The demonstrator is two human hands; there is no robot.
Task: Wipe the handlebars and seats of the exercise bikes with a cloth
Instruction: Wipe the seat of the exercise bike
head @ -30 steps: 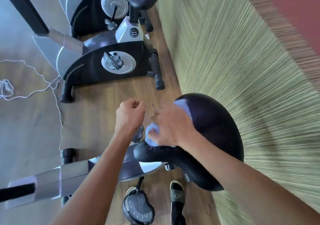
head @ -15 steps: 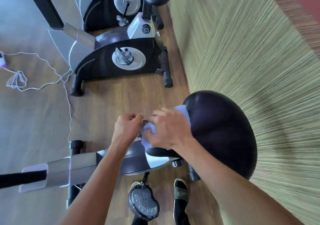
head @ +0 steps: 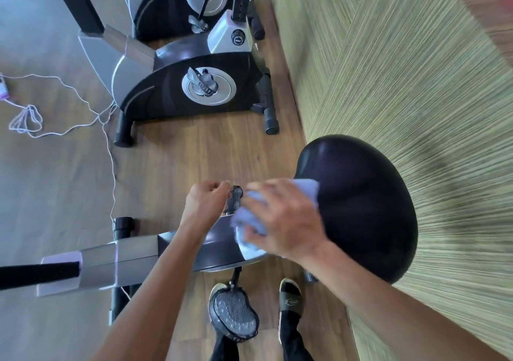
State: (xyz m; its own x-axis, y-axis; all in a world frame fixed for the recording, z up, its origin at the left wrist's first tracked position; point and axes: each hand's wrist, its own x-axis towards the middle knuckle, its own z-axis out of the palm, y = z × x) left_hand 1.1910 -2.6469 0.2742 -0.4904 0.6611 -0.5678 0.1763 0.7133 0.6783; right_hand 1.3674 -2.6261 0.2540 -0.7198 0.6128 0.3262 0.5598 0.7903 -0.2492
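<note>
At the narrow front end of the nearest bike's black seat [head: 361, 208], the right hand [head: 288, 222] is pressing a pale blue cloth [head: 306, 190] against the nose of the saddle, its grip curled around the bunched fabric. The left hand [head: 206, 205] is hovering just beside it above the bike frame [head: 133, 252], fingers curling into a fist that seems to be holding nothing. The seat-wiping step is under way, with the broad rear of the saddle seemingly not yet reached. The next move is likely calling for sweeping the cloth back across the wide part, pressing evenly over the curved surface. Compared with a second ago, the view is sitting lower and wider over the saddle, the second bike [head: 194, 88] is showing more fully, and the right hand is staying on the nose while the cloth is sticking out further toward the wide part.
</note>
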